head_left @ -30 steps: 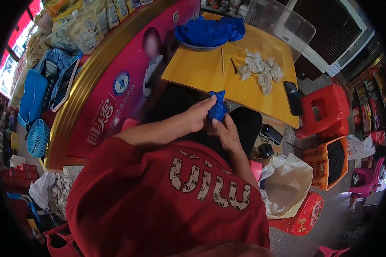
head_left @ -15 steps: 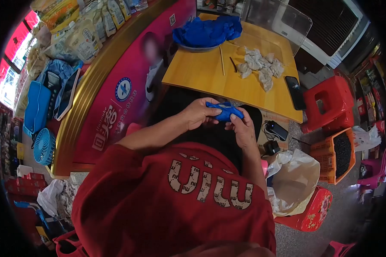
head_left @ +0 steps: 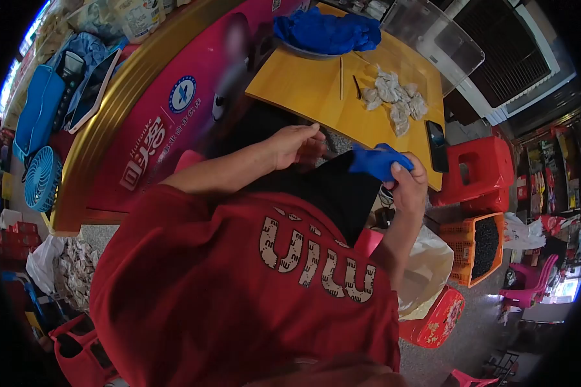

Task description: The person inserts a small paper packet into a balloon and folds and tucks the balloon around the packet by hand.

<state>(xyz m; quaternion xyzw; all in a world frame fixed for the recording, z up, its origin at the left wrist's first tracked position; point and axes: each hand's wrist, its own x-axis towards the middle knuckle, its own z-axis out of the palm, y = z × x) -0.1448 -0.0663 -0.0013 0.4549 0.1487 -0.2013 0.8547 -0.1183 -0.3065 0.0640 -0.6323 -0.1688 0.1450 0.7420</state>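
Observation:
My right hand (head_left: 408, 187) pinches a soft, thin blue piece (head_left: 379, 161), cloth or film, at its right end. The piece stretches out leftward over my dark-clothed lap, slightly blurred. Apart from it, to the left, my left hand (head_left: 297, 146) holds nothing; its fingers are spread and smeared by motion. On the wooden table (head_left: 290, 87) ahead, a heap of similar blue material (head_left: 329, 32) lies on a dish. Several small clear bundles (head_left: 395, 97) sit to its right, with a thin stick (head_left: 341, 79) and a short black strip (head_left: 357, 87) between.
A phone (head_left: 437, 147) lies at the table's right edge. Red stools (head_left: 478, 169), an orange crate (head_left: 459, 248) of dark pieces and a lined bin (head_left: 426, 264) stand on my right. A pink counter (head_left: 145, 129) with a blue fan (head_left: 43, 177) runs along my left.
My hands have come apart: the left let go of the blue piece and drew back. My right hand carried the piece rightward. The head view has tilted and shifted.

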